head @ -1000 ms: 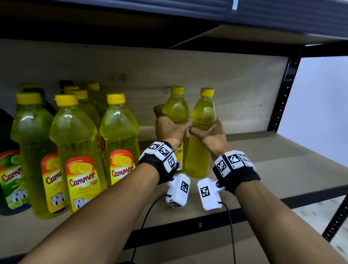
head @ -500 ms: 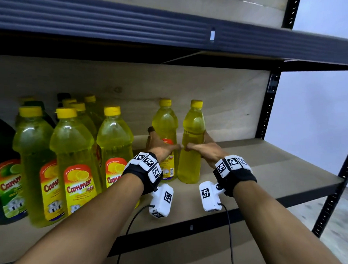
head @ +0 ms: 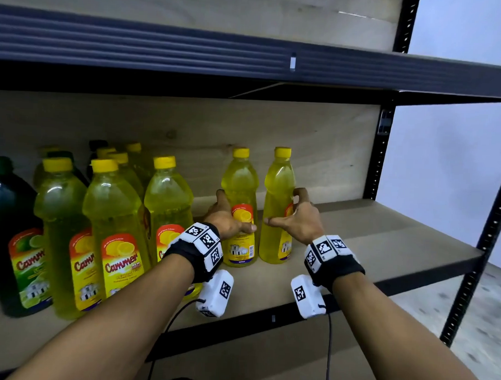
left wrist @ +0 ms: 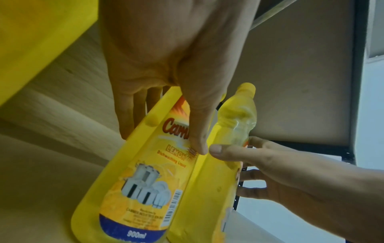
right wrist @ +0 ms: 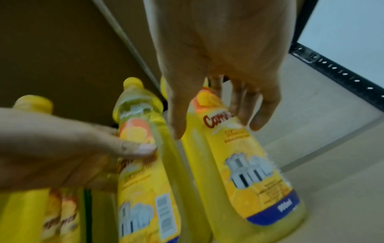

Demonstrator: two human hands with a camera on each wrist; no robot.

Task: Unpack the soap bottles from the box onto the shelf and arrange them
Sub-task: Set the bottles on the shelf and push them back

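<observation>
Two yellow soap bottles stand upright side by side on the shelf (head: 398,253), just right of the bottle cluster (head: 110,226). Left hand (head: 225,220) curls around the left bottle (head: 239,189); right hand (head: 299,220) wraps the right bottle (head: 277,208). Fingertips behind both bottles are hidden. Right wrist view is blurred.

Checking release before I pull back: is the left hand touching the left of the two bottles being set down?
Touching. The right wrist view shows the left hand with its thumb pressed against the label of the left bottle, no gap between them.
</observation>
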